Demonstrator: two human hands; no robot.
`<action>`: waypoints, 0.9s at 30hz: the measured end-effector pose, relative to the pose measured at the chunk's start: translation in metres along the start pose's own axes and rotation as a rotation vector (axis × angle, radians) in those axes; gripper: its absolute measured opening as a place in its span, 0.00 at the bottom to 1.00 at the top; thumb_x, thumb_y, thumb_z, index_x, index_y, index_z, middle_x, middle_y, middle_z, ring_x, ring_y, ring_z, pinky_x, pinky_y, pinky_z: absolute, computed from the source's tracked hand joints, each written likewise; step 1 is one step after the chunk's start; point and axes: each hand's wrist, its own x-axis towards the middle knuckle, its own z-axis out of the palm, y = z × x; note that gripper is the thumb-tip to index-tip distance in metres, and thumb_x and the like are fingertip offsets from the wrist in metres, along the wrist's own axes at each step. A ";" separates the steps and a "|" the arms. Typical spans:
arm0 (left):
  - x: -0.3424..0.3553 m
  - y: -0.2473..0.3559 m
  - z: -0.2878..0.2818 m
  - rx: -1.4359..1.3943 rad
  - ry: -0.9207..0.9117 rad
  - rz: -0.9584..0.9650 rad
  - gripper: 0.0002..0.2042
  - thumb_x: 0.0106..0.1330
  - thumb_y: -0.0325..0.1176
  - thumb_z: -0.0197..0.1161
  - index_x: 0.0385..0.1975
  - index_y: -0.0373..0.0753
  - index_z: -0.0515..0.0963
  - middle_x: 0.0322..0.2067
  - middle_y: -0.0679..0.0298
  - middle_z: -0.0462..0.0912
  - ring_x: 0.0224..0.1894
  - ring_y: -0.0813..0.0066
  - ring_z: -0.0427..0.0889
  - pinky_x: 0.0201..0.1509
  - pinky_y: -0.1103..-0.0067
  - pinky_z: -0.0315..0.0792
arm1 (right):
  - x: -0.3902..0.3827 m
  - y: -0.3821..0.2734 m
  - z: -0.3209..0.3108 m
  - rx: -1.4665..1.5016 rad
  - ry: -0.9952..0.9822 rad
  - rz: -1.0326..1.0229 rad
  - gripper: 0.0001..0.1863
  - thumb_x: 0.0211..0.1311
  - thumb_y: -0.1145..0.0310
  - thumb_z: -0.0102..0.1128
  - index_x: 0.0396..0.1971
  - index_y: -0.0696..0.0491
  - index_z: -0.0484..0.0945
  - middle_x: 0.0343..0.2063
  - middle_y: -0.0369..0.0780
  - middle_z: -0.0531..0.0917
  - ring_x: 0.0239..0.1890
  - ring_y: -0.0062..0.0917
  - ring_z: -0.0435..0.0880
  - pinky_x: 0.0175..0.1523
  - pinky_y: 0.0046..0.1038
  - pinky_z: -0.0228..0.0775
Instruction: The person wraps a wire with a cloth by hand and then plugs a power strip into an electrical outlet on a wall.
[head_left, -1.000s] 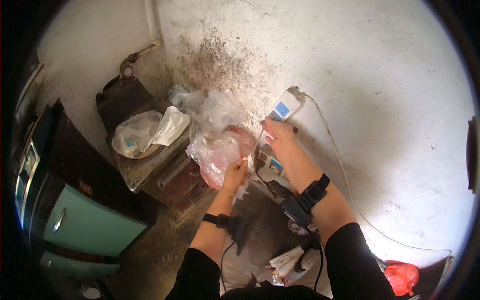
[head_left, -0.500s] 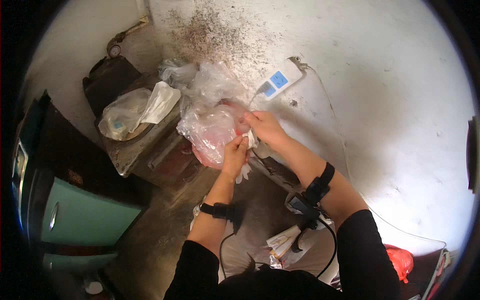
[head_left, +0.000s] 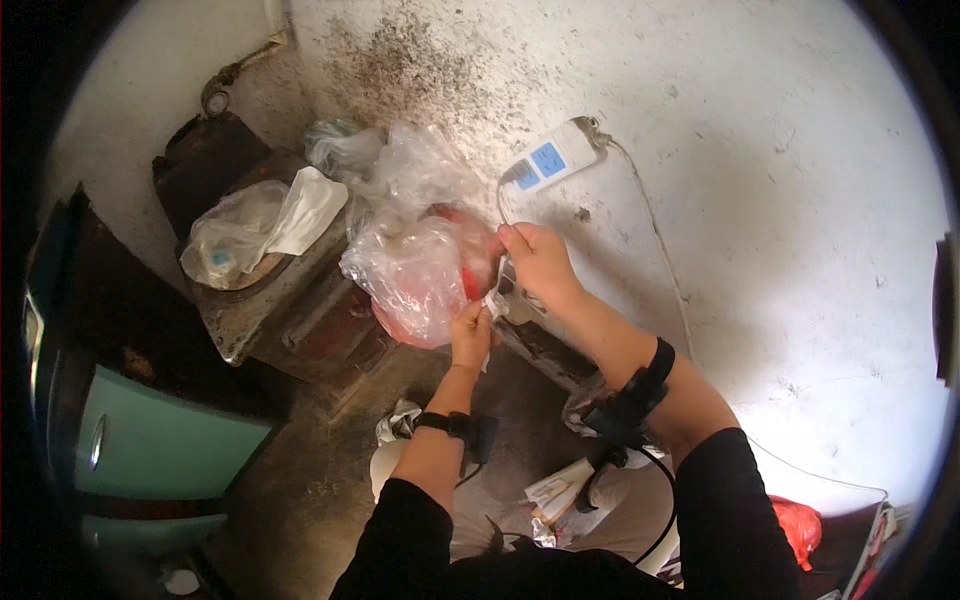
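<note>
A clear plastic bag (head_left: 405,265) with red plastic (head_left: 400,325) showing under it bulges in front of my hands. My left hand (head_left: 470,340) is closed at the bag's lower right edge, pinching a crumpled white piece (head_left: 495,303) that looks like thin plastic or paper. Higher and to the right, my right hand (head_left: 542,262) is closed beside the bag, its thumb toward the red part. What its fingers hold is hidden behind the hand.
More clear bags (head_left: 415,165) lie behind. A worn stove-like box (head_left: 235,325) at left bears a bagged item and white paper (head_left: 308,210). A power strip (head_left: 550,160) hangs on the wall. Green cabinet (head_left: 165,435) at lower left; red bag (head_left: 797,525) at lower right.
My right hand has drawn a little right, away from my left hand, which has shifted slightly down. The gap between them has widened. The whole view has also shifted slightly.
</note>
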 end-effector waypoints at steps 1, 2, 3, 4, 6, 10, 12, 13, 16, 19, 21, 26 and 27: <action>0.001 -0.007 0.001 -0.012 0.039 -0.023 0.09 0.63 0.28 0.47 0.35 0.35 0.75 0.17 0.69 0.70 0.14 0.83 0.67 0.17 0.84 0.65 | 0.000 0.003 -0.002 -0.005 -0.001 0.003 0.15 0.59 0.64 0.45 0.25 0.59 0.77 0.15 0.37 0.75 0.21 0.17 0.70 0.29 0.22 0.62; 0.003 -0.014 0.000 -0.014 0.043 -0.024 0.09 0.63 0.28 0.47 0.35 0.35 0.75 0.17 0.69 0.70 0.14 0.83 0.67 0.17 0.84 0.65 | 0.000 -0.003 -0.004 -0.011 -0.027 0.070 0.16 0.59 0.63 0.45 0.25 0.59 0.77 0.17 0.37 0.76 0.22 0.17 0.70 0.30 0.22 0.63; 0.006 -0.021 -0.003 0.028 0.043 -0.035 0.09 0.62 0.27 0.47 0.35 0.35 0.75 0.18 0.69 0.71 0.15 0.83 0.68 0.18 0.84 0.66 | -0.001 -0.004 -0.006 -0.018 -0.053 0.138 0.16 0.59 0.63 0.45 0.25 0.59 0.77 0.18 0.37 0.77 0.23 0.18 0.71 0.32 0.22 0.63; 0.007 -0.028 -0.004 0.070 0.043 -0.046 0.09 0.62 0.27 0.47 0.35 0.35 0.75 0.19 0.68 0.73 0.16 0.82 0.69 0.18 0.84 0.66 | -0.001 0.001 -0.005 -0.019 -0.058 0.137 0.16 0.59 0.63 0.45 0.25 0.59 0.77 0.18 0.37 0.77 0.23 0.18 0.71 0.32 0.22 0.63; 0.010 -0.045 -0.002 0.080 0.069 -0.058 0.09 0.61 0.27 0.48 0.36 0.35 0.75 0.20 0.68 0.74 0.17 0.81 0.71 0.19 0.82 0.67 | -0.002 0.012 -0.006 0.069 0.020 0.123 0.17 0.60 0.63 0.44 0.25 0.60 0.78 0.20 0.37 0.78 0.26 0.18 0.72 0.36 0.21 0.63; 0.014 -0.087 -0.025 0.565 0.262 0.257 0.08 0.58 0.26 0.51 0.36 0.35 0.75 0.23 0.64 0.77 0.19 0.73 0.75 0.23 0.75 0.68 | 0.003 0.007 -0.002 0.140 -0.019 0.087 0.17 0.60 0.64 0.44 0.25 0.60 0.78 0.23 0.37 0.79 0.28 0.19 0.72 0.38 0.21 0.63; 0.013 -0.082 -0.015 0.686 0.331 0.366 0.09 0.57 0.25 0.50 0.35 0.35 0.75 0.23 0.64 0.78 0.20 0.70 0.76 0.24 0.73 0.68 | 0.006 0.011 -0.013 0.145 -0.045 0.113 0.17 0.61 0.64 0.43 0.26 0.59 0.78 0.24 0.37 0.79 0.28 0.18 0.72 0.38 0.21 0.63; 0.011 -0.078 -0.012 0.819 0.407 0.475 0.09 0.56 0.24 0.50 0.35 0.36 0.75 0.24 0.63 0.78 0.21 0.67 0.77 0.26 0.71 0.68 | 0.006 0.011 -0.017 0.140 -0.043 0.112 0.17 0.61 0.64 0.43 0.26 0.59 0.78 0.24 0.37 0.79 0.28 0.18 0.72 0.38 0.21 0.63; -0.008 -0.072 -0.009 1.037 0.510 0.107 0.08 0.58 0.25 0.49 0.33 0.34 0.75 0.24 0.60 0.79 0.23 0.66 0.78 0.24 0.72 0.69 | 0.005 0.005 -0.026 0.131 -0.054 0.125 0.17 0.60 0.63 0.45 0.26 0.60 0.78 0.25 0.38 0.79 0.30 0.19 0.73 0.39 0.22 0.63; -0.029 -0.046 -0.010 -0.016 0.709 -0.645 0.08 0.59 0.26 0.48 0.31 0.31 0.74 0.25 0.54 0.78 0.29 0.64 0.80 0.22 0.74 0.68 | 0.006 -0.006 -0.035 0.184 0.022 0.164 0.17 0.59 0.62 0.46 0.28 0.60 0.78 0.26 0.39 0.79 0.30 0.20 0.73 0.39 0.22 0.63; -0.045 -0.015 -0.005 -0.138 0.512 -0.684 0.08 0.60 0.27 0.47 0.32 0.32 0.73 0.27 0.56 0.77 0.30 0.66 0.80 0.19 0.77 0.66 | 0.002 -0.015 -0.041 0.003 -0.032 0.153 0.16 0.59 0.61 0.48 0.31 0.58 0.78 0.28 0.39 0.79 0.32 0.21 0.73 0.40 0.23 0.63; -0.068 0.063 -0.007 -0.693 -0.267 -0.629 0.09 0.60 0.29 0.50 0.38 0.34 0.71 0.31 0.59 0.77 0.27 0.72 0.79 0.13 0.87 0.59 | -0.057 0.028 -0.063 0.100 0.135 0.047 0.16 0.59 0.61 0.48 0.43 0.54 0.72 0.25 0.36 0.77 0.30 0.19 0.72 0.38 0.21 0.64; -0.072 0.078 -0.014 -0.738 -0.323 -0.621 0.09 0.60 0.29 0.50 0.38 0.35 0.71 0.31 0.60 0.77 0.26 0.73 0.78 0.13 0.88 0.59 | -0.078 0.033 -0.062 0.225 0.036 0.175 0.19 0.59 0.61 0.48 0.48 0.52 0.69 0.23 0.35 0.76 0.29 0.19 0.72 0.37 0.20 0.64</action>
